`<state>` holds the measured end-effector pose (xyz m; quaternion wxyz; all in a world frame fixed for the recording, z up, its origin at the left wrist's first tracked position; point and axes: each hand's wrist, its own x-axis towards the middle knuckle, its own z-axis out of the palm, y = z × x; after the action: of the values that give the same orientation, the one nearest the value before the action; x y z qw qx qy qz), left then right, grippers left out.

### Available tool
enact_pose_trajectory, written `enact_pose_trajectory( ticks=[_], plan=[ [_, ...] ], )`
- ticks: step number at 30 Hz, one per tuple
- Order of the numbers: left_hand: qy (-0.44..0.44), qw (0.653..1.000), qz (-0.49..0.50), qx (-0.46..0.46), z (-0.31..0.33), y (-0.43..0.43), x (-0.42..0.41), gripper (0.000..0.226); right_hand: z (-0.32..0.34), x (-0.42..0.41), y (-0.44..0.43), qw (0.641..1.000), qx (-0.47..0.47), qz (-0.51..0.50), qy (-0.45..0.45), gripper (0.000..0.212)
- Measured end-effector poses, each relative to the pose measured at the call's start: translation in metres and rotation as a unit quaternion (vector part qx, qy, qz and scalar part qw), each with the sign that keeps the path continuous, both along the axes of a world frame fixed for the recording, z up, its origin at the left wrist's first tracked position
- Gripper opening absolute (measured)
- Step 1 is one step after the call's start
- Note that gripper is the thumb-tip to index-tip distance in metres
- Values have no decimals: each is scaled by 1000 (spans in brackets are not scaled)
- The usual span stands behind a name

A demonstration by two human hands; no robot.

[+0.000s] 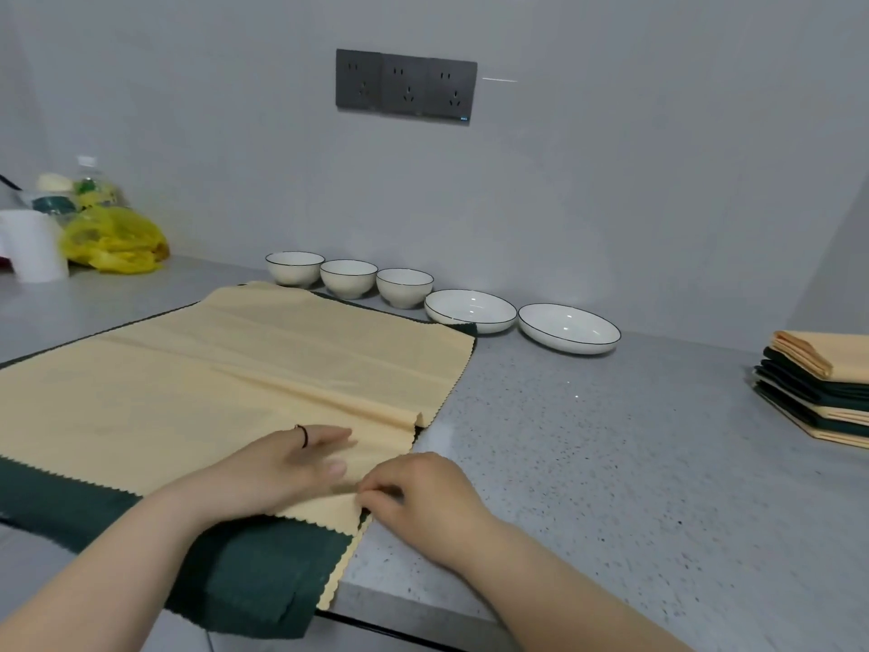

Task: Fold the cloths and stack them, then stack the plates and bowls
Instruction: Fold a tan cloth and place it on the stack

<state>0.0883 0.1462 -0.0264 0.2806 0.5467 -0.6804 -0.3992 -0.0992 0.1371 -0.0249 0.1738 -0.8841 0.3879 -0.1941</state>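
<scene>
A pale yellow cloth (244, 369) lies spread flat over a dark green cloth (244, 571) on the grey counter (588, 463). My left hand (287, 468) rests flat on the yellow cloth near its front right corner. My right hand (418, 496) pinches that corner's zigzag edge. A stack of folded yellow and green cloths (818, 388) sits at the far right. Three white bowls (349, 277) and two white plates (471, 310) stand in a row along the wall.
A yellow plastic bag (113, 240), a bottle (91, 181) and a white container (33, 247) crowd the back left corner. A dark socket panel (405, 85) is on the wall. The counter's front edge runs just below the cloths.
</scene>
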Motion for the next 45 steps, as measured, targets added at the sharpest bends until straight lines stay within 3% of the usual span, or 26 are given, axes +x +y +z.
enact_pose_trajectory(
  ticks=[2, 5, 8, 12, 16, 18, 22, 28, 32, 35, 36, 37, 41, 45],
  plan=[
    [-90, 995, -27, 12, 8, 13, 4, 86, 4, -6, -4, 995, 62, -34, -73, 20],
    [-190, 980, 11, -56, 6, 22, 9, 51, 12, -18, -7, 974, 114, -75, -183, 25],
    [-290, 934, 125, -166, 9, 21, 14, 32, 23, -34, -7, 950, 109, -123, -267, 34],
    [-378, 892, 190, -162, 17, 25, 15, 23, 31, -78, -9, 922, 65, -212, -317, 29],
    [-394, 899, 151, -116, 15, 27, 9, 6, 29, -139, -4, 888, 46, -305, -341, 21],
    [-372, 918, 110, -83, 18, 28, -1, 15, 27, -168, 7, 866, 50, -336, -367, 25],
    [-316, 947, 42, -47, 24, 27, -37, 7, 27, -220, 39, 842, 59, -385, -372, 28],
    [-377, 919, -99, -59, 39, 33, -96, 23, 25, -270, 76, 783, 107, -456, -408, 27],
    [-426, 888, -171, 0, 56, 39, -116, 22, 30, -286, 89, 768, 128, -468, -418, 26],
    [-434, 886, -159, 45, 77, 32, -115, 32, 31, -290, 84, 766, 137, -475, -411, 25],
    [-424, 891, -154, 49, 82, 25, -112, 26, 30, -291, 79, 769, 138, -478, -402, 25],
    [-418, 896, -145, 41, 89, 20, -110, 21, 29, -291, 72, 774, 137, -483, -387, 24],
    [-444, 895, -45, -17, 96, -15, -98, 40, 30, -286, 36, 796, 119, -497, -324, 23],
    [-440, 891, 74, -81, 76, -52, -92, 43, 35, -276, -8, 811, 95, -496, -296, 29]
  ],
)
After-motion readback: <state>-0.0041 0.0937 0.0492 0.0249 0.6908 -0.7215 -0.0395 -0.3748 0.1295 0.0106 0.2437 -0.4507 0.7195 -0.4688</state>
